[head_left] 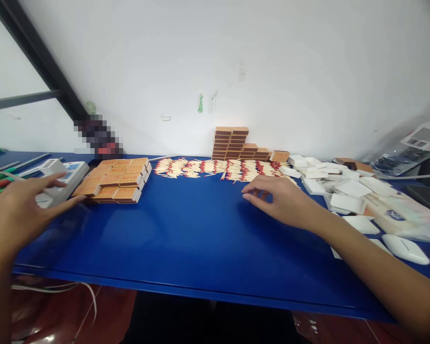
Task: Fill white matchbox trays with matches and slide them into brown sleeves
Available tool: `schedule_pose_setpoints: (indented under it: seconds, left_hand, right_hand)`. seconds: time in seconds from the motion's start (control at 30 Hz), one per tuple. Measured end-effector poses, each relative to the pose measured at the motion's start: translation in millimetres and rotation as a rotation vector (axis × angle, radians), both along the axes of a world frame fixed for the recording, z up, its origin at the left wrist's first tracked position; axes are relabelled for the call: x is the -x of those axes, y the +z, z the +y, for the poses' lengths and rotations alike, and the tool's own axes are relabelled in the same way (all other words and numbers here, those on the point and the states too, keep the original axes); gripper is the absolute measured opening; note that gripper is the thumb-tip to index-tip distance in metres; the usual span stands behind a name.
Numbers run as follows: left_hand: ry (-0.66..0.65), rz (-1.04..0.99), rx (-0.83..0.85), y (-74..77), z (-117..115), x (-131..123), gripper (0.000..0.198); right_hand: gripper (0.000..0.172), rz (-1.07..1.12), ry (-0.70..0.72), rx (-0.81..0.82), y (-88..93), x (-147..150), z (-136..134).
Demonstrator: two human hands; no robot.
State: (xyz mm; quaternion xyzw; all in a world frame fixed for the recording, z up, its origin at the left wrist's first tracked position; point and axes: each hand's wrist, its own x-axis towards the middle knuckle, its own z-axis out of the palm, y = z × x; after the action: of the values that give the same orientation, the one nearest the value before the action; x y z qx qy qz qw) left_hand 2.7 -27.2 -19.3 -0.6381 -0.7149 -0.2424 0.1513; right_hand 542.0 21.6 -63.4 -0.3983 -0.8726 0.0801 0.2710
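My left hand (19, 210) hovers at the table's left, fingers spread and empty, its fingertips next to a block of orange matchboxes (116, 181) laid flat in rows. My right hand (277, 198) rests palm down on the blue table (186, 234), fingers stretched towards a long row of red-tipped matches (222, 169) lying along the back. Nothing is held in it. Behind the matches, stacked orange matchboxes (236, 143) stand against the wall.
A heap of white inner trays (338, 184) lies at the right, with a plastic bag (404, 215) and a white oval object (404, 248) nearer the edge. A white power strip (62, 179) and coloured cables sit at the left. The table's front edge runs below my arms.
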Motion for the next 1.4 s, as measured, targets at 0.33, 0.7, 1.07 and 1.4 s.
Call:
schedule_pose_setpoints:
  seconds: [0.33,0.7,1.07,1.4]
  left_hand:
    - [-0.509,0.0,-0.286,20.4,20,-132,0.011]
    - [-1.02,-0.032,0.165,-45.4,95,-222,0.017]
    - [-1.046,-0.157,0.154,-57.6,80,-221,0.015]
    - [-1.056,-0.187,0.164,-58.3,74,-219,0.014]
  right_hand:
    - [0.024,-0.085,-0.384,-0.087,12.5,-46,24]
    - [0.028,-0.279,-0.818,0.059,34.9,-105,40]
    - [0.029,-0.302,-0.664,0.125,12.9,-105,68]
    - [0.026,-0.253,-0.501,0.073,24.2,-89,51]
